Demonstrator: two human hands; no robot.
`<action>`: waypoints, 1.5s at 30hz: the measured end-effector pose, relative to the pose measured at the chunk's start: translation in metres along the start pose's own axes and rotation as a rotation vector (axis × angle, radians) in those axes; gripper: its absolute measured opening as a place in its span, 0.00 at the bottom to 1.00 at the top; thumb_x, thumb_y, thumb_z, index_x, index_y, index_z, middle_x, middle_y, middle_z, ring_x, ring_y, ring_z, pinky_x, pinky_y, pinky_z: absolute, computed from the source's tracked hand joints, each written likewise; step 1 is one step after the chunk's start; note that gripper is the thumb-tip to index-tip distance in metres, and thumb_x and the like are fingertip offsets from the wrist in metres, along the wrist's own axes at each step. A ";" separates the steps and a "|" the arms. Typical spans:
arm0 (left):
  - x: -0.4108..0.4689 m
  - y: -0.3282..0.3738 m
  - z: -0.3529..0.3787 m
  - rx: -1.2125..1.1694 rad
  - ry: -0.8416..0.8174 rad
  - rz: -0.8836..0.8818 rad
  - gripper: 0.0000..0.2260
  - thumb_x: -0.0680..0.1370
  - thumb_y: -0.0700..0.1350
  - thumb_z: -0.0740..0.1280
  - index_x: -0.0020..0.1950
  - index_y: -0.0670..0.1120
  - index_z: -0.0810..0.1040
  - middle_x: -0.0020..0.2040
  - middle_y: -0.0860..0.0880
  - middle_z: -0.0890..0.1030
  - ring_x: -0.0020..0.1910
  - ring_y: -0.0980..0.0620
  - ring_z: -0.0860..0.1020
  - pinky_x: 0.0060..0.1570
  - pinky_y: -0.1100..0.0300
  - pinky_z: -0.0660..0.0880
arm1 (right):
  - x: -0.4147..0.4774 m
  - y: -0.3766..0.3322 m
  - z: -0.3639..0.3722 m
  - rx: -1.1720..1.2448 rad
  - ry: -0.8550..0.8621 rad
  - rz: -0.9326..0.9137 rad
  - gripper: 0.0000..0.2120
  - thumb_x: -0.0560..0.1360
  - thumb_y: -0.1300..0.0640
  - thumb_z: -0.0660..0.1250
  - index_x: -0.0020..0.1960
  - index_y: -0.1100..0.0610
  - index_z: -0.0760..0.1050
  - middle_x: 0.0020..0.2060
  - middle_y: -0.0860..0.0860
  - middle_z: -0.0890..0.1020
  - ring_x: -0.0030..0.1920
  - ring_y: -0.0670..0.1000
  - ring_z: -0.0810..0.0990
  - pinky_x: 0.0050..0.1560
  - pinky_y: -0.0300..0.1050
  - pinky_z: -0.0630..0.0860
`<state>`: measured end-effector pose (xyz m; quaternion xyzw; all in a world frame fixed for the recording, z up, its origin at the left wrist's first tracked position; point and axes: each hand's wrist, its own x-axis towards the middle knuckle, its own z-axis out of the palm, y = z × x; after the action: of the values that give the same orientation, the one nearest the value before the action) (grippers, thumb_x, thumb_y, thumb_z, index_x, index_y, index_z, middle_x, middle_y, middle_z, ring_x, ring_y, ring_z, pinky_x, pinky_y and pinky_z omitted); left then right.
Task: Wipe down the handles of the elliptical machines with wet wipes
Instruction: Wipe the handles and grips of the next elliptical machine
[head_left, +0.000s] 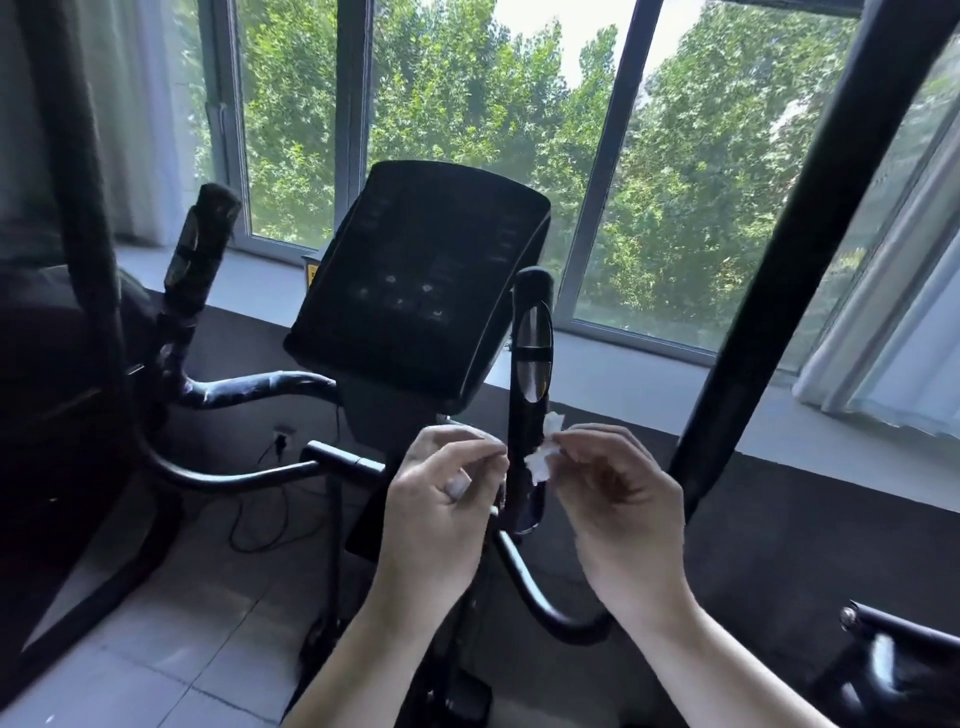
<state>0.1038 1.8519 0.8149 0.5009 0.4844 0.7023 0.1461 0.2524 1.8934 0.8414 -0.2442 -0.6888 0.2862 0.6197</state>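
Right hand (618, 499) pinches wipe (540, 457) against upright handle (530, 395), long axis vertical.

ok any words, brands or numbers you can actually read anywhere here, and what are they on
Nothing can be read.
Console: faint pale marks and button rows on its dark panel, too dim and blurred to read.
Yellow sticker behind the console's left edge: a dark mark on it, mostly hidden and too small to read.
Right handle with its silver pads: no lettering shows.
Wet wipe, pinched in the right hand: plain white.
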 end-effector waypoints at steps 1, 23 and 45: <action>0.000 -0.004 0.001 0.004 0.014 -0.056 0.03 0.77 0.44 0.74 0.48 0.50 0.87 0.51 0.57 0.81 0.32 0.60 0.77 0.37 0.71 0.73 | 0.005 0.003 0.001 -0.074 -0.005 -0.066 0.04 0.75 0.61 0.74 0.49 0.59 0.85 0.47 0.54 0.84 0.41 0.50 0.83 0.42 0.37 0.78; -0.003 -0.031 0.005 -0.207 -0.111 -0.288 0.03 0.76 0.43 0.76 0.49 0.49 0.87 0.34 0.40 0.83 0.29 0.45 0.70 0.29 0.51 0.69 | -0.017 0.049 -0.004 -0.254 -0.099 -0.235 0.05 0.76 0.70 0.74 0.50 0.63 0.86 0.48 0.54 0.78 0.38 0.52 0.83 0.37 0.48 0.81; -0.023 -0.004 0.019 -0.099 0.000 -0.386 0.03 0.76 0.47 0.76 0.47 0.56 0.86 0.30 0.42 0.67 0.24 0.44 0.64 0.20 0.57 0.63 | -0.036 0.050 -0.012 0.219 0.188 0.439 0.09 0.77 0.66 0.74 0.49 0.52 0.87 0.54 0.46 0.86 0.57 0.48 0.86 0.59 0.42 0.81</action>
<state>0.1293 1.8488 0.7990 0.3909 0.5362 0.6841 0.3028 0.2678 1.9055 0.7823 -0.3450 -0.5235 0.4627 0.6268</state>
